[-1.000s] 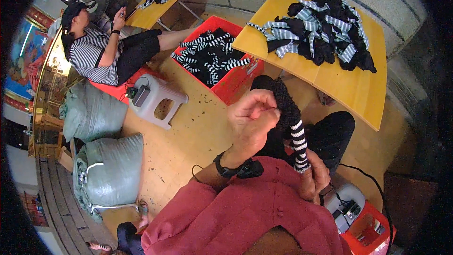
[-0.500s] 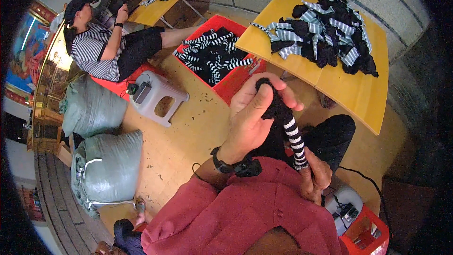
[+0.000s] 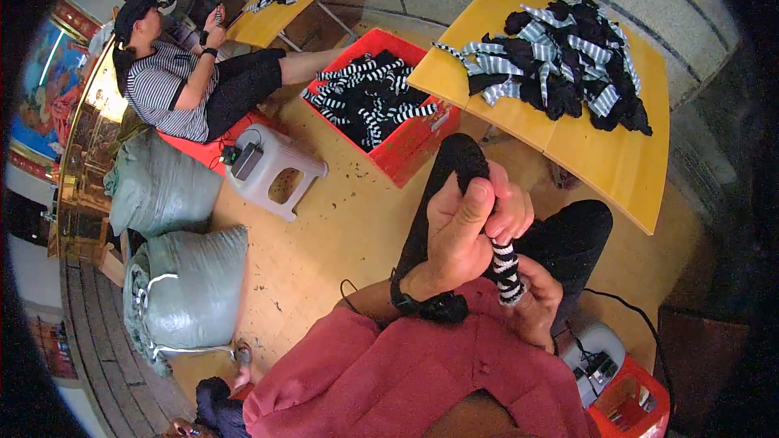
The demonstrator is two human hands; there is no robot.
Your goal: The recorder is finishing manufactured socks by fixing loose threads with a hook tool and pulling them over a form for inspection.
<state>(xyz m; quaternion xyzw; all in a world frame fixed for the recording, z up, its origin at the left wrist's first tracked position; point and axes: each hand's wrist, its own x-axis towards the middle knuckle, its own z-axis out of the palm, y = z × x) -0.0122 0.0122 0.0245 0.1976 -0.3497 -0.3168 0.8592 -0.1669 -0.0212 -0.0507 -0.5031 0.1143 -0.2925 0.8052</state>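
A knitted tube, sock-like, has a black end and black-and-white stripes; its exact kind does not show. My left hand is wrapped round its upper part, thumb along the front, and the black end sticks out above the fingers. Lower down, my right hand holds the striped end, with the fingers partly hidden at the edge of the opening. Both hands are close together over my lap, in front of my dark trousers.
A red bin of striped pieces stands ahead. A yellow table at the right bears a heap of them. At the left are a seated co-worker, a grey stool and stuffed sacks. A cable runs at the right.
My left hand has slid down the knitted tube toward my right hand, its fingers now curled round it, and the striped length between them is shorter. The co-worker's hands have come up together.
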